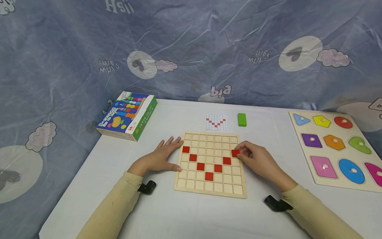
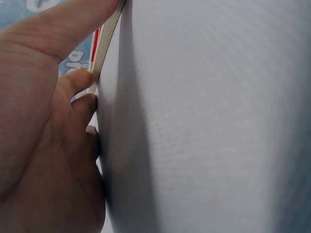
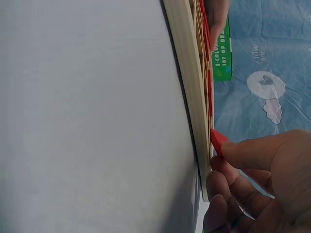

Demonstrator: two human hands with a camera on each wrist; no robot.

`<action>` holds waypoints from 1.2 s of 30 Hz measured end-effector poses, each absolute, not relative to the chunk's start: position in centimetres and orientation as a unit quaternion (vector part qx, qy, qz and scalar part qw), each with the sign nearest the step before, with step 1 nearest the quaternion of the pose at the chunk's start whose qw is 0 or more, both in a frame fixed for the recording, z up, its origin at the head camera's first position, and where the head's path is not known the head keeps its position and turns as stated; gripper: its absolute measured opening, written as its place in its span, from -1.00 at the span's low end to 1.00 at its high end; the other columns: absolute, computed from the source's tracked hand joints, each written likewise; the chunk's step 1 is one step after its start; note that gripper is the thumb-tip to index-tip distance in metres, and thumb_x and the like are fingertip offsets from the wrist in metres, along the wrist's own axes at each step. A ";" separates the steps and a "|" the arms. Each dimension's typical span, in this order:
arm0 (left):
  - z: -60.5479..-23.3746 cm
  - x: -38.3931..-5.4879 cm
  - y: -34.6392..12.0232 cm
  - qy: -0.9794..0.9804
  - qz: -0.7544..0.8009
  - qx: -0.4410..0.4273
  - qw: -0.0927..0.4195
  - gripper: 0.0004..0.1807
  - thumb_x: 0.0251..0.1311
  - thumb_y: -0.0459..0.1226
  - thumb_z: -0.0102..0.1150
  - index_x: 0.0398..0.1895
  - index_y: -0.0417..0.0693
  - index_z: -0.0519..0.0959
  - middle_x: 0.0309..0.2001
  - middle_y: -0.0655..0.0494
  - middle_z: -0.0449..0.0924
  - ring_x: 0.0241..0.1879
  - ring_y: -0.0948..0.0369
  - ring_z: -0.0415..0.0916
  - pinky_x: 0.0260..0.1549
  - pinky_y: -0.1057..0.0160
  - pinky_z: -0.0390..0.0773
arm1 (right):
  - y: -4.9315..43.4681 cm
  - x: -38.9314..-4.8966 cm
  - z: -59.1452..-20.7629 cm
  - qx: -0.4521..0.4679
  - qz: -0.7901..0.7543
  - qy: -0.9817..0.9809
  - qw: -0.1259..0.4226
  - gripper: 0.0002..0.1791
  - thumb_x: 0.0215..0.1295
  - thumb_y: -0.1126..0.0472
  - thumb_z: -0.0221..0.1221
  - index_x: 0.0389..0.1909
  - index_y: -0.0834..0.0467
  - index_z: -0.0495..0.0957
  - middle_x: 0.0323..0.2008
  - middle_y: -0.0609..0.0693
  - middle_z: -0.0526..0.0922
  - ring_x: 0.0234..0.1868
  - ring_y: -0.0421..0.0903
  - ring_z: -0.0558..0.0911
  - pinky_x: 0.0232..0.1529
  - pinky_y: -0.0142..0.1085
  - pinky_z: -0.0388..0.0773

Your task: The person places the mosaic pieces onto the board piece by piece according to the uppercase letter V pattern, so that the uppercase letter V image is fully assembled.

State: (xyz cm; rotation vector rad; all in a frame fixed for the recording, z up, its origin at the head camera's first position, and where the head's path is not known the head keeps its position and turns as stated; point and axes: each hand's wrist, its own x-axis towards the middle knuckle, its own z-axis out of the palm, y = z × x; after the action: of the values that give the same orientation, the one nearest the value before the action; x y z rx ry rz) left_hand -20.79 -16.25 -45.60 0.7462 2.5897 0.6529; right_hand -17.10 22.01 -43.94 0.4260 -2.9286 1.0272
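Note:
A wooden grid board (image 1: 209,193) lies on the white table with several red square tiles, such as the lowest one (image 1: 209,176), set in a V shape. My right hand (image 1: 259,161) pinches a red square tile (image 1: 235,153) between thumb and fingers at the grid's right column. In the right wrist view this tile (image 3: 217,141) is tilted, one edge down at the board. My left hand (image 1: 159,158) lies spread at the board's left side, thumb and index fingertips at its edge.
Behind the board lie a small card (image 1: 216,122) printed with a red V on a grid and a green block (image 1: 242,119). A colourful toy box (image 1: 126,116) stands back left. On the right is a shape puzzle board (image 1: 302,152) with knobbed pieces. A patterned blue cloth (image 1: 191,49) hangs behind.

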 end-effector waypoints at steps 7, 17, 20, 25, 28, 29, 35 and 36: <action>-45.6 -20.9 -16.3 0.918 0.233 0.266 0.182 0.24 0.00 0.19 0.49 0.66 0.07 -0.02 0.66 0.11 -0.22 0.62 0.02 -0.45 0.54 -0.12 -0.43 | 21.7 -17.2 -43.9 0.137 0.329 -0.934 0.002 -0.79 0.29 0.34 0.34 -0.08 0.11 0.64 -0.40 -0.10 0.56 -0.35 -0.13 0.51 -0.36 -0.34 0.45; -45.4 -20.8 -16.3 0.915 0.237 0.268 0.186 0.24 0.01 0.19 0.49 0.66 0.07 -0.02 0.66 0.10 -0.22 0.62 0.01 -0.45 0.53 -0.12 -0.43 | 21.8 -17.4 -44.3 0.142 0.313 -0.939 0.013 -0.77 0.24 0.36 0.36 -0.11 0.09 0.67 -0.29 -0.06 0.56 -0.32 -0.13 0.48 -0.37 -0.31 0.43; -45.4 -20.8 -16.3 0.915 0.236 0.269 0.185 0.24 0.01 0.18 0.49 0.66 0.07 -0.02 0.66 0.09 -0.22 0.62 0.01 -0.45 0.53 -0.12 -0.43 | 21.8 -17.5 -44.3 0.146 0.307 -0.940 0.017 -0.77 0.24 0.36 0.37 -0.11 0.11 0.68 -0.26 -0.06 0.57 -0.32 -0.14 0.48 -0.38 -0.31 0.43; -45.3 -20.7 -16.3 0.916 0.237 0.267 0.186 0.24 0.01 0.19 0.49 0.66 0.07 -0.02 0.66 0.10 -0.22 0.62 0.01 -0.46 0.53 -0.12 -0.44 | 21.7 -17.4 -44.3 0.153 0.301 -0.941 0.019 -0.75 0.25 0.36 0.36 -0.06 0.09 0.70 -0.20 -0.06 0.62 -0.32 -0.14 0.48 -0.34 -0.29 0.44; -45.3 -20.7 -16.3 0.916 0.237 0.265 0.187 0.24 0.01 0.19 0.49 0.66 0.08 -0.03 0.66 0.11 -0.23 0.62 0.02 -0.46 0.53 -0.11 -0.45 | 21.7 -17.4 -44.3 0.155 0.300 -0.941 0.016 -0.74 0.27 0.36 0.35 -0.04 0.09 0.72 -0.13 -0.04 0.64 -0.30 -0.14 0.49 -0.31 -0.27 0.45; -45.3 -20.7 -16.3 0.916 0.237 0.264 0.187 0.24 0.01 0.18 0.49 0.66 0.08 -0.02 0.66 0.11 -0.23 0.62 0.02 -0.46 0.53 -0.11 -0.45 | 21.7 -17.4 -44.3 0.155 0.300 -0.941 0.014 -0.74 0.27 0.35 0.35 -0.03 0.09 0.72 -0.12 -0.03 0.64 -0.29 -0.14 0.49 -0.30 -0.26 0.46; -45.4 -20.8 -16.3 0.916 0.237 0.266 0.186 0.24 0.01 0.18 0.49 0.66 0.07 -0.02 0.66 0.10 -0.22 0.62 0.02 -0.46 0.54 -0.11 -0.44 | 21.8 -17.5 -44.3 0.151 0.297 -0.943 0.003 -0.76 0.29 0.34 0.34 -0.03 0.11 0.75 -0.05 0.01 0.63 -0.23 -0.11 0.50 -0.25 -0.24 0.47; -45.4 -20.8 -16.3 0.916 0.237 0.266 0.186 0.24 0.01 0.18 0.49 0.66 0.07 -0.02 0.66 0.10 -0.22 0.62 0.02 -0.46 0.54 -0.11 -0.44 | 21.8 -17.5 -44.3 0.151 0.296 -0.943 0.003 -0.76 0.29 0.34 0.34 -0.03 0.12 0.75 -0.04 0.01 0.63 -0.23 -0.11 0.50 -0.25 -0.24 0.47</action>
State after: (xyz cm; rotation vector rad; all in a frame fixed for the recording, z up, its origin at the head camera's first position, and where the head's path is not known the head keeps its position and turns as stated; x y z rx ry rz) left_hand -20.78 -16.33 -45.42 0.7491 2.5793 0.6665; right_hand -17.50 21.78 -44.30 0.4751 -2.9576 0.9291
